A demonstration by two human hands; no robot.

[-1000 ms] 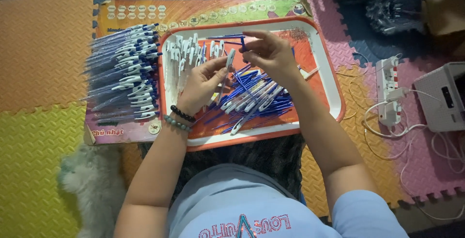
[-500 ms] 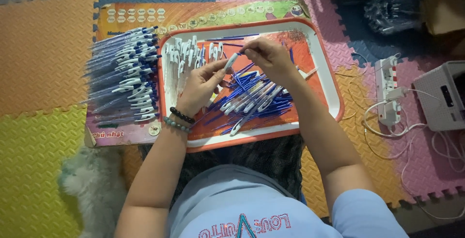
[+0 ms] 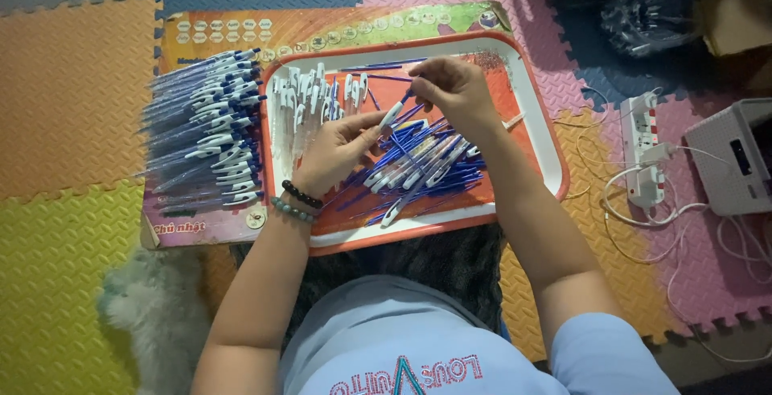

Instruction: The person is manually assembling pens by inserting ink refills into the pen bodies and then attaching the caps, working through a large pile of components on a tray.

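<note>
Both my hands work over an orange tray with a white rim point(image 3: 537, 126). My left hand point(image 3: 334, 152) holds a white pen barrel point(image 3: 392, 114) pointing up and right. My right hand point(image 3: 452, 90) pinches a thin blue part at that barrel's tip. Under the hands lies a heap of blue and white pen parts point(image 3: 418, 168). White pen pieces point(image 3: 310, 98) lie in a row at the tray's left end. A stack of finished blue and white pens point(image 3: 205, 130) rests left of the tray on a printed board point(image 3: 201, 226).
Coloured foam mats point(image 3: 72, 106) cover the floor. A white power strip point(image 3: 643, 150) with cables and a white box device point(image 3: 736, 154) lie right of the tray. A white furry animal point(image 3: 149, 315) sits at my lower left. A dark bag point(image 3: 647, 9) lies at the top right.
My hands have stayed together over the tray, with the right fingers shifting slightly at the tip of the barrel. Nothing else has moved.
</note>
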